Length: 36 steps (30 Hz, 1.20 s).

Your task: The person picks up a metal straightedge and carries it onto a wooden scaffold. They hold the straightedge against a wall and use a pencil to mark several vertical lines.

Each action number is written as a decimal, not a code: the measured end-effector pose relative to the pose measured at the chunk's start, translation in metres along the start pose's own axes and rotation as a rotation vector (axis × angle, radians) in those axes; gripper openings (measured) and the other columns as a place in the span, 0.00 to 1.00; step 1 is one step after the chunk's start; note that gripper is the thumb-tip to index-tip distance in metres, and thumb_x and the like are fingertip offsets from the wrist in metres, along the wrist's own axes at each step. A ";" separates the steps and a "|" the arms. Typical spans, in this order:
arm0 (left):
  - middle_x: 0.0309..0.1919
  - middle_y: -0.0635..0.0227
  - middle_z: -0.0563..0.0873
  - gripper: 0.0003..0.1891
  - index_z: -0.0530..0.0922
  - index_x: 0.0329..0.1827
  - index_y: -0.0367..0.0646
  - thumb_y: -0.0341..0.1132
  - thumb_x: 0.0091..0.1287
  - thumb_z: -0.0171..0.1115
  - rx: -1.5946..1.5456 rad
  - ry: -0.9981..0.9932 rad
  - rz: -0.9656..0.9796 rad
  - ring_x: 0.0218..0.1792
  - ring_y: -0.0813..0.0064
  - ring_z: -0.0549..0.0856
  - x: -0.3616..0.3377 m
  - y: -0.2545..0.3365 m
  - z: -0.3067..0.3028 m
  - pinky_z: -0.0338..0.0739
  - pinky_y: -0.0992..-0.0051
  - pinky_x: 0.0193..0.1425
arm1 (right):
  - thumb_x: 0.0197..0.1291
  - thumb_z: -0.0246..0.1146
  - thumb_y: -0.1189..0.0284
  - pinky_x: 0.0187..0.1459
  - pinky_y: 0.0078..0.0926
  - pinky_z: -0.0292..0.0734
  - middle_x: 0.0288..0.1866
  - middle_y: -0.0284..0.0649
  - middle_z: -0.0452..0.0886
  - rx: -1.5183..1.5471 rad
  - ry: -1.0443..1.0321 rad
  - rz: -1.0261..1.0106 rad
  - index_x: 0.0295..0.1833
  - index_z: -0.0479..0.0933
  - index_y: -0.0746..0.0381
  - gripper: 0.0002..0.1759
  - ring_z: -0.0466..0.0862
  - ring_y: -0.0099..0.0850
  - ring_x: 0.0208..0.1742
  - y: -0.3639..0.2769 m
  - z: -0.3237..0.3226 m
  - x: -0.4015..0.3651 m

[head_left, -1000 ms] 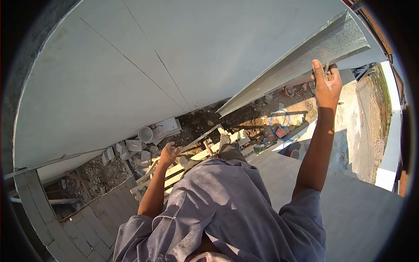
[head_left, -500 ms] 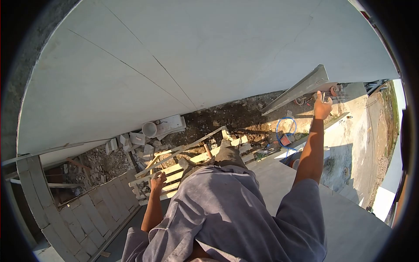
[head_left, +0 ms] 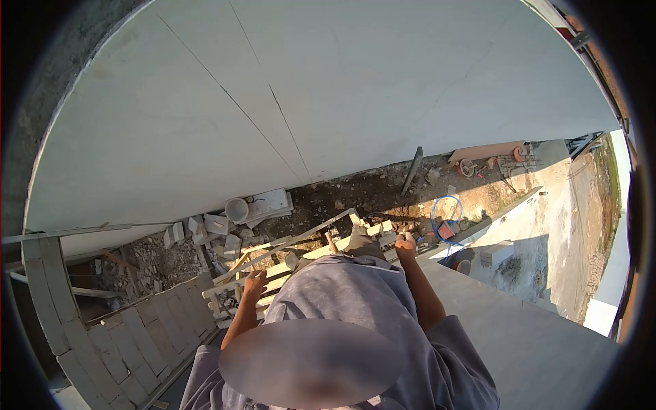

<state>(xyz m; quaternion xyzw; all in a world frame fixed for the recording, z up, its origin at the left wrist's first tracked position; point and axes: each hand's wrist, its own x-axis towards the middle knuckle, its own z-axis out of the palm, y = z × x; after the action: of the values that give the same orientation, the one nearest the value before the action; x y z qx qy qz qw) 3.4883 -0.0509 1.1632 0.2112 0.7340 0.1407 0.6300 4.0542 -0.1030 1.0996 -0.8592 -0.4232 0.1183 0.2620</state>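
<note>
My left hand [head_left: 255, 282] is low at my left side, over the pale wooden slats [head_left: 277, 270] of the platform under my feet. Its fingers look curled, and anything inside them is too small to make out. My right hand [head_left: 406, 247] is near my right hip, beside the slats, with the fingers folded in; whether it holds something is hidden. Beyond it, apart from both hands, a long narrow grey board [head_left: 413, 169] leans or tilts over the dirt strip near the foot of the wall. A blurred oval covers part of my grey shirt [head_left: 335, 287].
A smooth grey wall [head_left: 342, 89] with thin dark lines rises ahead. At its foot are a white bucket [head_left: 237, 210], pale slabs [head_left: 272, 203] and broken blocks [head_left: 216, 225]. A blue hose [head_left: 447, 217] lies at right, and a block wall [head_left: 147, 335] stands at left.
My right arm has come back from its outstretched reach to my side. The grey board, earlier near that hand, is now farther left and lower, away from it. My left hand stays low.
</note>
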 end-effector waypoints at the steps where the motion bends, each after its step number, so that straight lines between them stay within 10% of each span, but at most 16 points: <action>1: 0.43 0.68 0.85 0.25 0.77 0.62 0.43 0.47 0.68 0.68 -0.015 0.025 0.000 0.44 0.69 0.86 0.000 0.007 -0.003 0.79 0.67 0.42 | 0.64 0.58 0.69 0.36 0.44 0.78 0.33 0.56 0.83 -0.153 0.074 -0.246 0.42 0.82 0.65 0.11 0.85 0.50 0.36 0.008 0.007 0.001; 3: 0.44 0.69 0.84 0.20 0.78 0.59 0.43 0.45 0.70 0.65 -0.012 0.016 0.010 0.41 0.71 0.84 0.006 0.017 -0.010 0.79 0.71 0.41 | 0.66 0.58 0.69 0.31 0.41 0.77 0.31 0.50 0.83 -0.461 0.227 -0.739 0.44 0.82 0.63 0.11 0.84 0.43 0.30 0.025 0.016 0.016; 7: 0.48 0.68 0.83 0.23 0.77 0.61 0.44 0.48 0.70 0.64 0.009 -0.021 0.052 0.46 0.69 0.84 0.016 0.035 -0.016 0.78 0.65 0.50 | 0.67 0.57 0.69 0.37 0.40 0.78 0.34 0.51 0.84 0.285 -0.254 0.326 0.49 0.81 0.65 0.13 0.84 0.43 0.33 -0.073 -0.037 0.036; 9: 0.48 0.68 0.84 0.24 0.77 0.62 0.44 0.48 0.69 0.66 0.019 -0.018 0.081 0.47 0.69 0.85 0.016 0.045 -0.012 0.78 0.67 0.49 | 0.67 0.56 0.70 0.42 0.41 0.79 0.37 0.54 0.84 0.373 -0.286 0.437 0.51 0.80 0.67 0.15 0.85 0.44 0.37 -0.109 -0.060 0.042; 16: 0.45 0.65 0.85 0.26 0.79 0.61 0.41 0.51 0.69 0.66 0.005 -0.021 0.113 0.42 0.72 0.86 0.017 0.045 0.018 0.80 0.69 0.43 | 0.70 0.56 0.69 0.17 0.29 0.68 0.22 0.36 0.76 0.521 -0.162 0.373 0.46 0.78 0.61 0.08 0.76 0.28 0.17 -0.082 -0.052 0.025; 19: 0.41 0.67 0.85 0.24 0.79 0.59 0.40 0.49 0.68 0.66 -0.048 -0.017 0.089 0.38 0.74 0.84 0.007 0.037 0.024 0.79 0.69 0.41 | 0.70 0.56 0.70 0.15 0.28 0.66 0.21 0.35 0.76 0.278 -0.185 -0.236 0.43 0.76 0.59 0.06 0.75 0.26 0.15 -0.003 -0.034 0.004; 21: 0.32 0.71 0.83 0.21 0.79 0.55 0.38 0.43 0.66 0.69 -0.272 -0.058 0.071 0.28 0.78 0.80 0.005 0.025 0.026 0.72 0.76 0.28 | 0.68 0.58 0.69 0.19 0.28 0.73 0.24 0.36 0.78 0.296 -0.380 0.269 0.45 0.77 0.61 0.07 0.80 0.28 0.19 -0.020 -0.046 -0.004; 22: 0.45 0.67 0.85 0.22 0.78 0.61 0.43 0.47 0.72 0.64 -0.076 -0.083 -0.021 0.44 0.72 0.84 0.009 0.022 0.019 0.81 0.69 0.45 | 0.67 0.59 0.69 0.22 0.28 0.76 0.25 0.36 0.80 0.294 -0.469 0.527 0.45 0.78 0.62 0.08 0.82 0.29 0.21 -0.034 -0.053 -0.009; 24: 0.39 0.70 0.85 0.21 0.78 0.61 0.45 0.47 0.71 0.65 -0.080 -0.038 -0.003 0.39 0.76 0.83 -0.008 0.013 0.015 0.79 0.72 0.40 | 0.70 0.55 0.70 0.11 0.25 0.61 0.20 0.33 0.74 0.308 -0.391 0.024 0.42 0.74 0.56 0.03 0.72 0.24 0.13 0.016 -0.023 -0.017; 25: 0.41 0.69 0.86 0.24 0.77 0.61 0.43 0.49 0.70 0.66 -0.058 -0.054 -0.018 0.43 0.73 0.85 0.003 -0.004 0.007 0.80 0.68 0.45 | 0.70 0.55 0.70 0.11 0.25 0.61 0.19 0.33 0.73 0.382 -0.432 0.324 0.42 0.73 0.56 0.03 0.73 0.24 0.13 -0.013 -0.033 -0.015; 26: 0.40 0.68 0.87 0.21 0.74 0.61 0.40 0.40 0.70 0.65 -0.349 -0.113 -0.020 0.27 0.78 0.80 0.015 -0.020 0.002 0.71 0.76 0.27 | 0.70 0.56 0.70 0.11 0.25 0.61 0.19 0.33 0.73 0.449 -0.464 0.629 0.43 0.73 0.56 0.03 0.73 0.24 0.14 -0.042 -0.044 -0.015; 31: 0.34 0.72 0.83 0.23 0.72 0.63 0.36 0.38 0.70 0.64 -0.342 -0.105 -0.025 0.26 0.81 0.78 0.008 -0.019 -0.007 0.68 0.78 0.25 | 0.70 0.59 0.71 0.29 0.26 0.79 0.33 0.39 0.84 0.316 -0.422 0.086 0.50 0.77 0.64 0.09 0.85 0.31 0.30 -0.063 -0.045 0.003; 36: 0.31 0.69 0.83 0.31 0.74 0.64 0.35 0.49 0.66 0.71 -0.139 0.060 0.069 0.29 0.77 0.81 -0.009 0.011 -0.004 0.71 0.78 0.28 | 0.70 0.60 0.74 0.33 0.25 0.83 0.50 0.43 0.83 0.536 -0.386 0.391 0.62 0.78 0.65 0.17 0.85 0.27 0.37 -0.183 -0.071 0.071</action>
<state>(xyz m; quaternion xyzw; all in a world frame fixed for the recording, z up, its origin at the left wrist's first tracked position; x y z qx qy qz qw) 3.4868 -0.0455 1.1772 0.1880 0.7334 0.2191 0.6155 4.0059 0.0202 1.2613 -0.7867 -0.2470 0.4319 0.3654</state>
